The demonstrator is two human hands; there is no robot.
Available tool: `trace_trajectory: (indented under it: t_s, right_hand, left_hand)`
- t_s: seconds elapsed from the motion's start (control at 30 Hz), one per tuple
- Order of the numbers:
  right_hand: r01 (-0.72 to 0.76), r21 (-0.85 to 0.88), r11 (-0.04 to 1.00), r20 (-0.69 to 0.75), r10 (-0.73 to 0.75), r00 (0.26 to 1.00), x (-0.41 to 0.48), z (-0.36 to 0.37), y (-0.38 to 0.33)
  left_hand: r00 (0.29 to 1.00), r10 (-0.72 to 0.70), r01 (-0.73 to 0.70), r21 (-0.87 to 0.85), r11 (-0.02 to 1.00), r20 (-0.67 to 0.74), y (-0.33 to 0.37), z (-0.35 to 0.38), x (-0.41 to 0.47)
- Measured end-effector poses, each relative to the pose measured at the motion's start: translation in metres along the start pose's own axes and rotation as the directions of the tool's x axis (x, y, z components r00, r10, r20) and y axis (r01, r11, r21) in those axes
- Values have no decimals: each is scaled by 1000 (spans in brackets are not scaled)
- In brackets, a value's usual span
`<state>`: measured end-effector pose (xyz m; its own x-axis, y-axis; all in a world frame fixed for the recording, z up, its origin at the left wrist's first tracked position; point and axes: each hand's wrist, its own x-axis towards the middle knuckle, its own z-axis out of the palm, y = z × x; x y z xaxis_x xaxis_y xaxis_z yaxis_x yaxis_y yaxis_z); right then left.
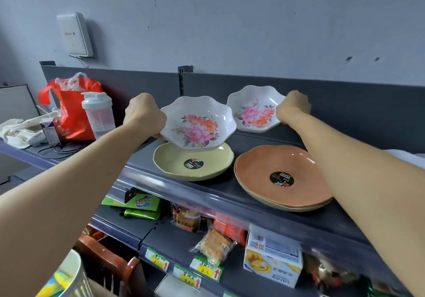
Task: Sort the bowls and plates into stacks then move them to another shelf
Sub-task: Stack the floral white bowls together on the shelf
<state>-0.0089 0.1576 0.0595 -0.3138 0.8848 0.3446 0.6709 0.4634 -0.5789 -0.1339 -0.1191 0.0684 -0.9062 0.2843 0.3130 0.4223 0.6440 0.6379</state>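
Head view: two bare forearms reach up to the top shelf, one hand on each bowl.
Left hand: fingers curled round the near-left rim of the left floral bowl, a glossy white, wavy-rimmed dish printed with pink and orange blooms, held tilted over the far edge of the pale yellow plate.
Right hand: clamped on the right rim of the right floral bowl, same make, tipped towards me at the back of the shelf; whether its lower edge rests there I cannot tell.
Pale yellow plate: round, smooth inside, ribbed outer wall, black round sticker in the middle.
Orange plates: matte terracotta rounds stacked on a cream ribbed one, just right of the yellow plate, at the front edge.
Shelf: dark grey metal, slotted upright behind.
Room: scuffed grey-blue wall; red bag and clear shaker bottle at the left; packaged snacks on the shelf below.
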Motion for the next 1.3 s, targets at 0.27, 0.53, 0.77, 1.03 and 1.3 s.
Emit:
trace_trajectory:
  t_s: [0.27,0.53,0.77,1.03,1.3]
  right_hand:
    - [-175,-30,984,-270,161,949,-45,-94,36]
    - [-408,-114,906,-426,326,844,-108,-184,101]
    - [-488,-158,858,-358,411,838,-133,-212,135]
    - [-491,-121,863,-185,466,865,-128,-205,159]
    - [-448,-127,885,-159,427,890,-118,-219,177]
  left_hand:
    - [966,227,-212,-124,969,126,35,15,-11]
    - [866,411,-353,-234,906,285,80,52,-53]
    - [824,459,-366,-306,879,331,107,62,-79]
    - [853,430,-347,-295,890,295,124,63,-86]
    - [877,415,-358,-246,901,243,154,72,-103]
